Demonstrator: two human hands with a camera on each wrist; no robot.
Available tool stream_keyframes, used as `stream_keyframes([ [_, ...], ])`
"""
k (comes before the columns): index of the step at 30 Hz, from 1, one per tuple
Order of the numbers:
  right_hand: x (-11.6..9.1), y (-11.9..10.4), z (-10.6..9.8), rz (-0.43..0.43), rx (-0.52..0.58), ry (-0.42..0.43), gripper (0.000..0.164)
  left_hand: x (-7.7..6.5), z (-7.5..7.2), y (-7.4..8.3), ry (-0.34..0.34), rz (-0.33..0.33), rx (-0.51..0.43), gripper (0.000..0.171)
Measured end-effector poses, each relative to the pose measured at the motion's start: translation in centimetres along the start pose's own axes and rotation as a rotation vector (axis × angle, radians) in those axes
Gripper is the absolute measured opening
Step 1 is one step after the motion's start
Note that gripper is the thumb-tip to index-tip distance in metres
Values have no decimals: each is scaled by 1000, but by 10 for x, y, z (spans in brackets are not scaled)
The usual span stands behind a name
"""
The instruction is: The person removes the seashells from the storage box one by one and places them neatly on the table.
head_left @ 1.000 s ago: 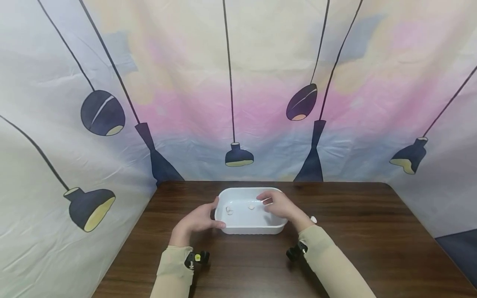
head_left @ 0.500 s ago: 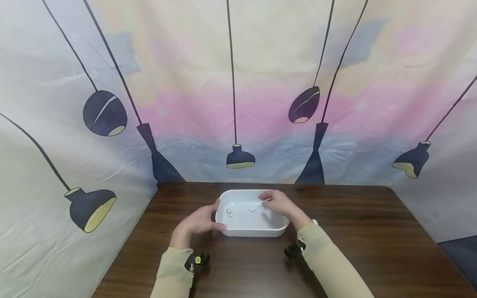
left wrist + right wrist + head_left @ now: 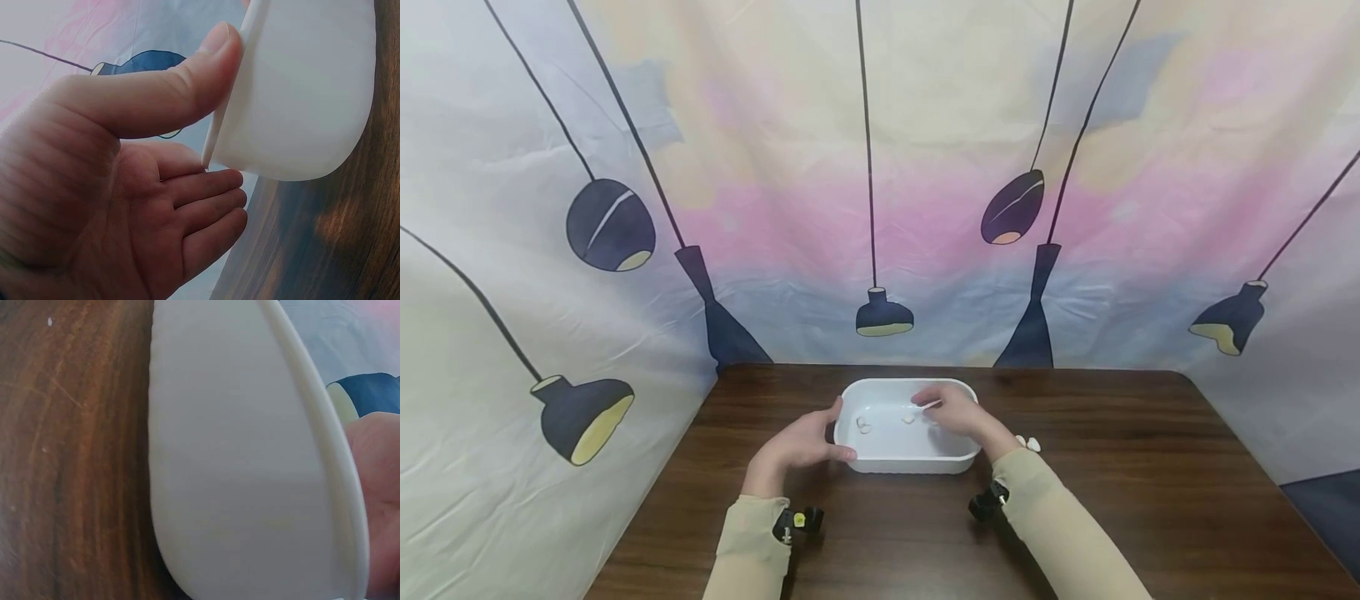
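A white rectangular dish (image 3: 910, 465) sits on the brown table. My left hand (image 3: 801, 440) holds its left end, thumb at the front corner and fingers farther back. In the left wrist view, the thumb (image 3: 209, 75) presses the rim, while the lower fingers extend below it. My right hand (image 3: 958, 412) reaches inside the dish's right half, pinching a thin white piece (image 3: 932, 405) too small to identify. Small pale pieces (image 3: 862, 426) lie in the dish at left, and another pale piece (image 3: 908, 420) near the middle. The dish wall (image 3: 237, 456) hides most of the right hand in its wrist view.
Small white pieces (image 3: 1032, 444) lie on the wooden table (image 3: 1120, 467) beside the right sleeve. Behind the table hangs a cloth (image 3: 790, 317) printed with lamps.
My right hand has shifted slightly left inside the dish, and its forearm with it. More of the white pieces beside the sleeve now shows. My left hand stays on the dish.
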State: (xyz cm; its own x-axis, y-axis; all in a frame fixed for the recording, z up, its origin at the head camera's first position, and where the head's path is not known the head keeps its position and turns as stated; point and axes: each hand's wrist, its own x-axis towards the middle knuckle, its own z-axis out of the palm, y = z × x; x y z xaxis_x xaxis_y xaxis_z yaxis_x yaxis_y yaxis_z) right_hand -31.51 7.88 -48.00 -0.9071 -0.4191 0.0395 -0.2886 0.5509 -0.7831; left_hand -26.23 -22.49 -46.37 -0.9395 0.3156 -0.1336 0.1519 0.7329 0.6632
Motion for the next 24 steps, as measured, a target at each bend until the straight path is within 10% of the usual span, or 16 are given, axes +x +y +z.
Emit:
stream_keyframes([
  [24, 2, -3, 8, 79, -75, 19, 34, -1, 0, 1, 5, -10, -10, 110],
])
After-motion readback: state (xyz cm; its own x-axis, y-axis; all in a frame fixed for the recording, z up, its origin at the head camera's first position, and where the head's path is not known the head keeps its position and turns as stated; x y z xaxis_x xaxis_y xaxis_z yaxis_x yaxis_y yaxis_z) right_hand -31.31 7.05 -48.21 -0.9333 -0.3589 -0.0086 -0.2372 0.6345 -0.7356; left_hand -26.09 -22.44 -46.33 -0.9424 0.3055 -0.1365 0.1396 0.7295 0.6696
